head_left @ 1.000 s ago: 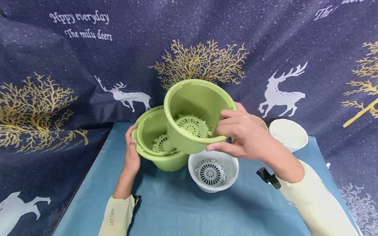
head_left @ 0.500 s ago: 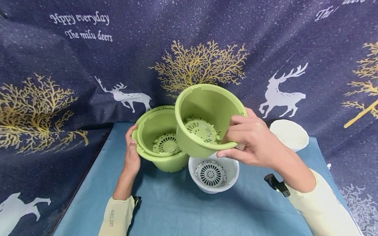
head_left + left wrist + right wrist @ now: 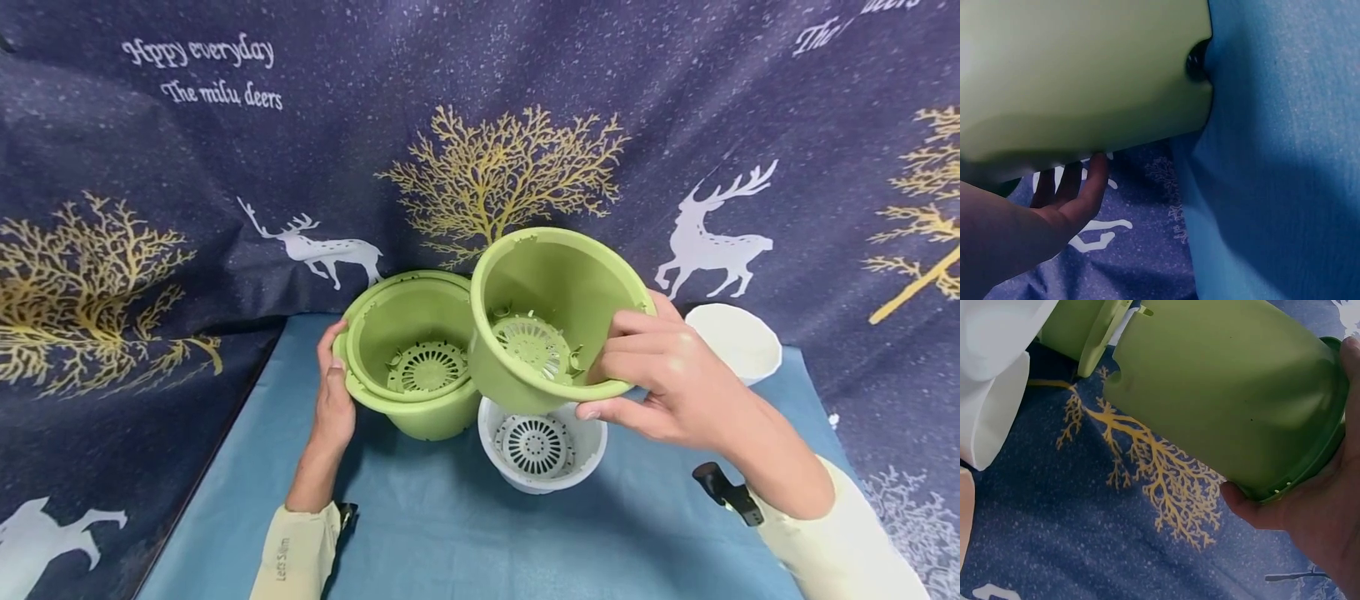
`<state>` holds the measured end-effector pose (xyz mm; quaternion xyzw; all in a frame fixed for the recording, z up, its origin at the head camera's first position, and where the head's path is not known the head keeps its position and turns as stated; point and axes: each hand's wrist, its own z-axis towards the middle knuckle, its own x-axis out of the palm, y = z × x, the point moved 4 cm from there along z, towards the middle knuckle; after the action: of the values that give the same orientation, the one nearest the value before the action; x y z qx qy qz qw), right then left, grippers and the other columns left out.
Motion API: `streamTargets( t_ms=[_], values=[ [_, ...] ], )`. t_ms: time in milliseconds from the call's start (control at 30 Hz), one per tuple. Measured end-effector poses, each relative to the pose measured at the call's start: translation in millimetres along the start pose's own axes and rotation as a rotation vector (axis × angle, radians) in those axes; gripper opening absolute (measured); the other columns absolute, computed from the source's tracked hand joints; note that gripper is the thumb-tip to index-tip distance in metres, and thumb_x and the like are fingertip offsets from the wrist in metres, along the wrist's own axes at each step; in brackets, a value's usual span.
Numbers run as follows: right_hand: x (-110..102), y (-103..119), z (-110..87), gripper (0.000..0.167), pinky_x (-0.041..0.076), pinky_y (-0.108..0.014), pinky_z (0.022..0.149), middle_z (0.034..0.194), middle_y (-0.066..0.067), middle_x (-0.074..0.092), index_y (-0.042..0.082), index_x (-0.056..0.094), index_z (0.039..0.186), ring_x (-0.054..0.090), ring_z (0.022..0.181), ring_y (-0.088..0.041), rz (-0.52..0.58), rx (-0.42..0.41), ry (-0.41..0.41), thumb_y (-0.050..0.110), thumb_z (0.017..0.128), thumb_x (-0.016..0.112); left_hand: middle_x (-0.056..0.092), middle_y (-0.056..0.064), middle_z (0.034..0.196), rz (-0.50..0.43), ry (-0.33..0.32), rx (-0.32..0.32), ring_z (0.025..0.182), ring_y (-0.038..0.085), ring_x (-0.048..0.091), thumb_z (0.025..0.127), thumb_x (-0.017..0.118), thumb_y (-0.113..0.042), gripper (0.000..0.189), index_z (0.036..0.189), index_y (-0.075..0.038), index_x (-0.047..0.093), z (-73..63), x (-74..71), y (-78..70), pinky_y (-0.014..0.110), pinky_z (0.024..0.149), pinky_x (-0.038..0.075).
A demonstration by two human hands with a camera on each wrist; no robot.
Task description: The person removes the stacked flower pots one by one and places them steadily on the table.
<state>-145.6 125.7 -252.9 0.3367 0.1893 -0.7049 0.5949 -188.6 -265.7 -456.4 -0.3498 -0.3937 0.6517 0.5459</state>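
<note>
My right hand [image 3: 667, 379] grips the rim of a light green plastic flowerpot [image 3: 506, 383], thumb outside and fingers over the edge. This pot is raised and tilted, so its slotted base shows inside. To its left, two more green flowerpots [image 3: 427, 421] stand nested, with two rims visible one within the other. My left hand [image 3: 335, 400] holds their left rim; the left wrist view shows its fingers [image 3: 1092, 187] against the green outer wall. Below the raised pot is a pale grey slotted flowerpot [image 3: 536, 482], its back rim partly hidden.
A white pot [image 3: 738, 337] stands at the back right of the blue-covered table [image 3: 450, 533]. In the right wrist view, a pinkish pot [image 3: 965, 519] shows at the left edge. A dark cloth with deer and trees [image 3: 480, 67] hangs behind.
My right hand has moved the raised green pot rightward and slightly down, away from the nested pair. More of the nested pots' inside shows now. My left hand stays at their rim.
</note>
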Motion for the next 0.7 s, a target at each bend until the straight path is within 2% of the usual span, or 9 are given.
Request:
streamTargets(
  t_ms=[367,533,700],
  values=[
    [-5.6,3.5,-12.6,0.038,0.03,-0.044,0.097,0.079,0.018,0.067,0.022,0.075,0.087,0.055,0.08,-0.01,-0.01,0.02,-0.01,0.053,0.104,0.062,0.031,0.015,0.167,-0.016,-0.008,-0.014,0.141,0.017,0.042,0.111,0.024,-0.015,0.053,0.163,-0.005,0.027,0.0,-0.2,-1.4,0.02,0.115,0.033],
    [-9.7,6.7,-17.1,0.036,0.03,-0.042,0.104,0.079,0.018,0.067,0.021,0.075,0.087,0.055,0.08,-0.01,-0.002,0.024,-0.026,0.051,0.104,0.063,0.031,0.017,0.167,-0.02,-0.004,-0.004,0.141,0.017,0.042,0.111,0.025,-0.017,0.053,0.163,-0.005,0.026,-0.2,0.8,-0.6,0.02,0.115,0.033],
    [-12.4,10.3,-19.9,0.037,0.029,-0.038,0.108,0.078,0.014,0.067,0.018,0.074,0.086,0.052,0.077,-0.011,0.017,-0.009,-0.048,0.048,0.104,0.063,0.029,0.018,0.168,-0.012,-0.009,0.009,0.143,0.015,0.041,0.112,0.024,-0.016,0.053,0.163,-0.003,0.027,0.0,0.6,0.4,0.02,0.116,0.032]
  ],
)
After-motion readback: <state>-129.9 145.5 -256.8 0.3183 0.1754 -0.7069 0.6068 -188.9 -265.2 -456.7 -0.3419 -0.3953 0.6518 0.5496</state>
